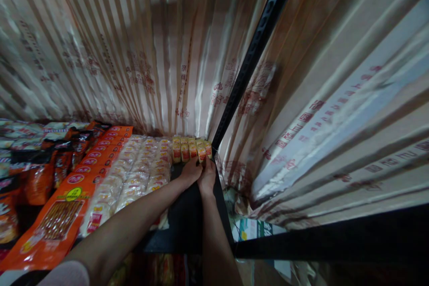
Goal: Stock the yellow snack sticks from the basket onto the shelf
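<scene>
At the far right corner of the dark shelf (187,219), my left hand (191,171) and my right hand (208,178) meet, fingers closed. Between their fingertips is a small yellow snack packet (201,153) with a red and orange label, at the front of a block of like packets (185,152). Some of its lower part is hidden by my fingers. Rows of clear-wrapped pale snacks (125,183) lie just left of the yellow block, partly behind my left forearm.
Orange bags of stick snacks (63,219) overlap in a row farther left, beside other orange and black bags (36,183). A slotted black metal post (248,62) rises at the shelf's corner. Printed plastic curtains (167,53) hang behind and to the right.
</scene>
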Tool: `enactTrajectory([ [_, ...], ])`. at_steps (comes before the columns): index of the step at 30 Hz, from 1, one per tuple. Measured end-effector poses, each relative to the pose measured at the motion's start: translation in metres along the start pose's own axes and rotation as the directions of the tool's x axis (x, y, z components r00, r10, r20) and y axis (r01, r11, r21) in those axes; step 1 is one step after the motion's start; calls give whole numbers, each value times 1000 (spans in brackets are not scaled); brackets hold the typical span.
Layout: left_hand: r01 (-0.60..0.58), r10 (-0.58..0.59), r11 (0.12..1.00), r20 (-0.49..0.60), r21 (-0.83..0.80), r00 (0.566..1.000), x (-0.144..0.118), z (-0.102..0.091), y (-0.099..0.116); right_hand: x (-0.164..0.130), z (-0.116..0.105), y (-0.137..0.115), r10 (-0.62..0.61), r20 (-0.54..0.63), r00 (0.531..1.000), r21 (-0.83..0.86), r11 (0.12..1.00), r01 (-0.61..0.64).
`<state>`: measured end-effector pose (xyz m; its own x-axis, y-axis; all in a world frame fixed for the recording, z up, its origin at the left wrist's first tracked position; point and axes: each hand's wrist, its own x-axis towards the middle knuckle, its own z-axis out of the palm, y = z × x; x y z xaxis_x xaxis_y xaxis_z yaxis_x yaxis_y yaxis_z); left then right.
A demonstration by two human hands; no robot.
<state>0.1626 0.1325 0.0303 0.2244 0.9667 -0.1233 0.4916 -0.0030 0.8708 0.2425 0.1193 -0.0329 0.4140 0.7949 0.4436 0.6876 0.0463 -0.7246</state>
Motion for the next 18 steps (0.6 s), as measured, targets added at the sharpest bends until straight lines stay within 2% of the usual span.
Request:
enactTrajectory([
  [5, 2, -2, 1000, -7, 16, 1000, -4, -5, 2, -2, -2, -2, 40, 34, 999, -70, 997, -37],
  [11, 14, -14, 1000, -12, 2, 1000, -3, -5, 0, -4, -3, -6, 14, 41, 999, 39, 999, -15],
  [18, -3, 3, 1000, -5, 31, 1000, -3, -6, 3, -4, 1, -4, -25, 35, 999, 35, 999, 23],
])
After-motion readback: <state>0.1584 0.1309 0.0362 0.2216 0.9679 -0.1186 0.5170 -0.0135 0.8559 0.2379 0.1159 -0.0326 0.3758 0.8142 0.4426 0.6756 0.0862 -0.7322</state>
